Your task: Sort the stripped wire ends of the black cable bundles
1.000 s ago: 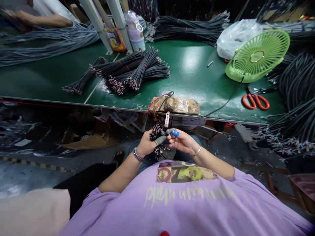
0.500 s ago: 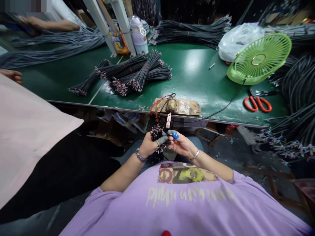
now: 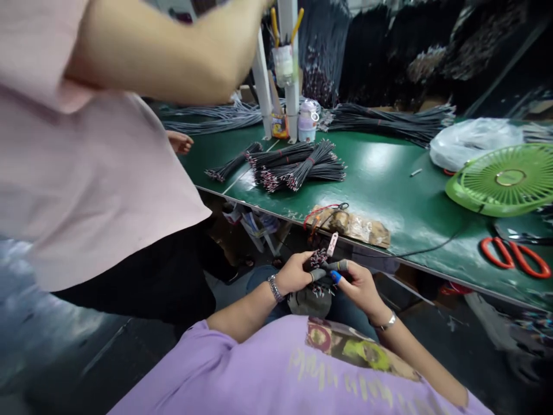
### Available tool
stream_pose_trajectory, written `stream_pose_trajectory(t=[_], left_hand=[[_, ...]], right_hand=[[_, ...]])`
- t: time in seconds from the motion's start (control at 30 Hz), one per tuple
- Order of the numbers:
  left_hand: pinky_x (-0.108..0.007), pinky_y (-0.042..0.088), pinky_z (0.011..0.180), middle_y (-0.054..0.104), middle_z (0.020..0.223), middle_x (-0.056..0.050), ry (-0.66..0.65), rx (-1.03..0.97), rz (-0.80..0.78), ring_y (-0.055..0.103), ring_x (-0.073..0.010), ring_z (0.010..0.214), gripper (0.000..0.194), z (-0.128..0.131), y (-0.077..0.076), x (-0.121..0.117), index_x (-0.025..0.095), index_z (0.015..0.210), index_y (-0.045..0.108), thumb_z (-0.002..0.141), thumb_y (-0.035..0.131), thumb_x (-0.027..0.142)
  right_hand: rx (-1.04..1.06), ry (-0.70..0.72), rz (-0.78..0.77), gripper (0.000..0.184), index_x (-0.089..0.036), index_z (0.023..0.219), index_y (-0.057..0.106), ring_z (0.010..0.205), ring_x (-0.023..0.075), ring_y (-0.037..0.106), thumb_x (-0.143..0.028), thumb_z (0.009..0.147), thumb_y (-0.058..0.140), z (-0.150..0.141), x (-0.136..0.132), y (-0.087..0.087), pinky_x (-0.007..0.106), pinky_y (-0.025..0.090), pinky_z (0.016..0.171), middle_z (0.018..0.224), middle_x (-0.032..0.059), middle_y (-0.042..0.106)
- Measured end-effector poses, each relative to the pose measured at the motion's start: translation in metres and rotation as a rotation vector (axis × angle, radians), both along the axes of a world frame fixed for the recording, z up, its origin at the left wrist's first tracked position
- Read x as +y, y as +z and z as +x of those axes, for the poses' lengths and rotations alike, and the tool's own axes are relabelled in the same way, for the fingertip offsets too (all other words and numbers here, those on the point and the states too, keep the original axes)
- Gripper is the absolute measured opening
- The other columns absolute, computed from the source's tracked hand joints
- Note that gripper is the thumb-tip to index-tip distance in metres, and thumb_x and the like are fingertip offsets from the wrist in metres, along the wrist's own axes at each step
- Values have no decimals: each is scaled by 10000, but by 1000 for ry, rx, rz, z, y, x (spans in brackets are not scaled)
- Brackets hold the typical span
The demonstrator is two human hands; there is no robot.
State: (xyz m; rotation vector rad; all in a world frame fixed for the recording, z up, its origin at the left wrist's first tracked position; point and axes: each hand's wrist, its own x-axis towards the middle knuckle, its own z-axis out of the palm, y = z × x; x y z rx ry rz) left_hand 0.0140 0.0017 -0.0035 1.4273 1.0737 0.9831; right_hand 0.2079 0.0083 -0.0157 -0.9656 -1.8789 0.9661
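Observation:
In front of my lap, my left hand (image 3: 294,273) is wrapped round a bundle of short black cables (image 3: 318,259) with stripped red and white wire ends. A grey finger cover shows on its thumb. My right hand (image 3: 362,293) is closed against the bundle's right side, thumb and index finger pressed to the cables. It wears a grey finger cover and a blue one. Whether a single wire lies between those fingertips is too small to tell. Just above the bundle, a small pinkish-white tag-like piece (image 3: 332,244) sticks out below the table edge.
On the green table (image 3: 389,178) lie tied cable bundles (image 3: 298,164), a taped wooden block (image 3: 367,228) at the edge, red-handled scissors (image 3: 514,256), a green fan (image 3: 505,178) and a plastic bag (image 3: 475,141). A co-worker in a pink shirt (image 3: 112,190) stands close on my left.
The view has swung left and up, so the table things sit further right and lower. The co-worker's raised arm now crosses the upper left. My right fingers have closed in on the bundle.

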Motion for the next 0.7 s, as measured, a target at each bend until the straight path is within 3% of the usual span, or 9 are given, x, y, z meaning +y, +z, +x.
stream_pose_trajectory(t=[0.17, 0.33, 0.4, 0.53, 0.6, 0.7], left_hand=[[-246, 473, 682, 661, 805, -33, -15, 17, 57, 576, -137, 700, 231, 2, -4, -6, 133, 881, 660, 685, 706, 248], [-234, 464, 634, 656, 760, -22, -175, 19, 22, 555, -120, 647, 224, 1, -3, -8, 123, 840, 666, 643, 734, 205], [-235, 470, 635, 654, 749, -23, -190, -11, 8, 558, -118, 644, 238, -1, 0, -8, 118, 812, 660, 616, 760, 208], [-263, 495, 674, 655, 714, -30, -12, -121, -51, 588, -132, 659, 233, -9, 6, -7, 115, 753, 653, 608, 783, 242], [-268, 501, 685, 661, 719, -23, 91, -187, -55, 599, -137, 675, 226, -13, 9, -5, 127, 736, 657, 594, 796, 235], [-267, 506, 667, 671, 717, -10, 184, -271, -64, 609, -138, 667, 221, -17, 15, -2, 142, 732, 664, 578, 807, 212]], right_hand=[[-46, 108, -145, 174, -179, 735, 655, 615, 157, 520, -330, 804, 607, 6, 3, 8, 274, 422, 584, 675, 26, 625], [69, 373, -515, 280, -145, 680, 624, 563, 116, 488, -415, 731, 679, 7, 10, 10, 241, 396, 544, 616, -1, 585], [147, 332, -612, 301, -141, 641, 605, 521, 97, 463, -417, 698, 710, 4, 11, 7, 227, 377, 513, 561, -15, 556], [433, 7, -697, 314, -150, 663, 584, 496, 78, 469, -425, 668, 737, -8, 14, -1, 215, 414, 523, 557, -29, 558], [575, -18, -781, 345, -158, 728, 597, 488, 71, 473, -488, 704, 695, -14, 19, -3, 224, 460, 547, 586, -30, 564], [680, 62, -928, 449, -155, 847, 625, 514, 74, 510, -594, 759, 590, -22, 29, -3, 240, 505, 558, 707, 11, 620]])
